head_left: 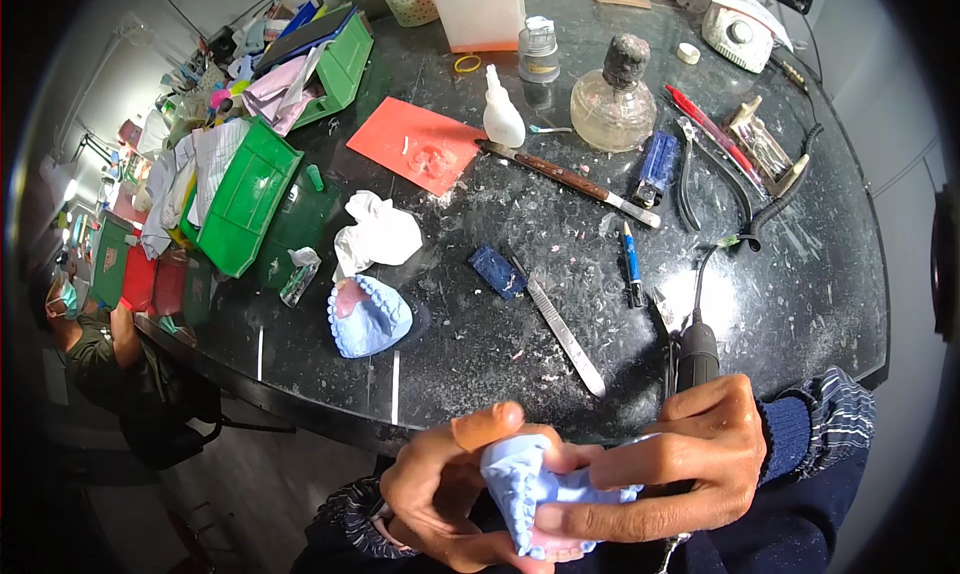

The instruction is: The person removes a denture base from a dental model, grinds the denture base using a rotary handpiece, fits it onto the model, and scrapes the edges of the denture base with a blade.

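Observation:
A light-blue dental cast (512,474), with pink material and a row of teeth along its lower edge, is held between both hands in front of the bench edge. My left hand (430,489) is closed around its left side; a tan strip wraps one finger. Fingers of my right hand (695,464) press on its inner and right side, hiding part of it. Just beyond my right hand is a black dental handpiece (698,359) on a cord. A second blue dental cast (378,322) with a pink patch sits on the bench. A metal scalpel handle (565,336) lies nearby.
On the black bench (470,364) lie a pink wax sheet (395,134), a wooden-handled wax knife (565,177), pliers (688,189) and crumpled white tissue (378,236). A glass spirit lamp (605,114) stands farther back. Green bins (245,204) line the left; another person (125,364) sits beyond.

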